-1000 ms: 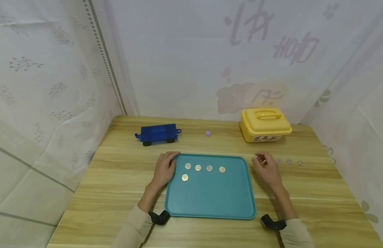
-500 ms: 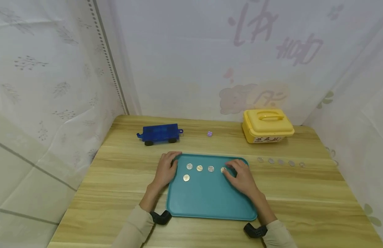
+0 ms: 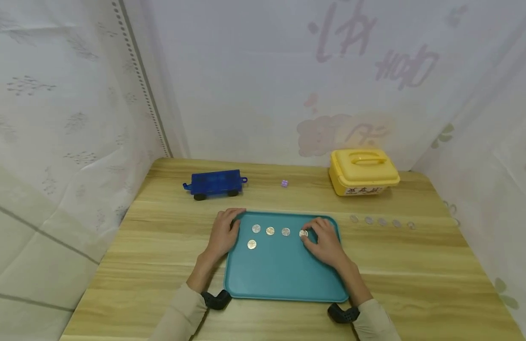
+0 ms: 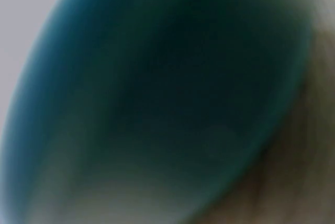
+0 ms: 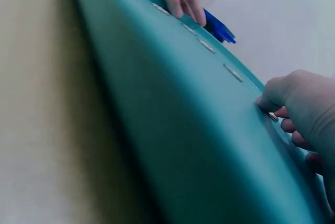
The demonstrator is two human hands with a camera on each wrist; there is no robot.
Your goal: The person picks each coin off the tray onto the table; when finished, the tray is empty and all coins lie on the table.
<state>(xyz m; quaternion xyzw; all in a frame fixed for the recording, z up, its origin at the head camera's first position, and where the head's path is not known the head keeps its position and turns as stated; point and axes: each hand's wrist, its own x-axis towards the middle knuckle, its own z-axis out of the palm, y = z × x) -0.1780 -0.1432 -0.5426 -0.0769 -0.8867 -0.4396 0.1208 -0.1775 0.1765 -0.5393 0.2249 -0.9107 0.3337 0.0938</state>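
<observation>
A teal tray (image 3: 284, 277) lies on the wooden table and bears several coins. Four of them form a row near its far edge, and one gold coin (image 3: 252, 244) lies just below the leftmost. My right hand (image 3: 324, 241) reaches over the tray's right side, thumb and index finger pinching the row's rightmost coin (image 3: 303, 233). The right wrist view shows that coin (image 5: 272, 116) low against the tray, between thumb and fingers. My left hand (image 3: 223, 233) rests along the tray's upper left edge with its fingers relaxed. Its wrist view is blurred, showing mainly the tray (image 4: 199, 93).
Several silver coins (image 3: 382, 221) lie in a line on the table right of the tray. Behind stand a yellow lidded box (image 3: 365, 170) with a handle and a blue toy wagon (image 3: 216, 183). Between them sits a small purple block (image 3: 285, 183). Patterned cloth walls enclose the table.
My right hand has moved left from beside the loose coins onto the tray's rightmost coin, and its fingers have closed in on it. Loose coins it covered now show. The left hand stays put.
</observation>
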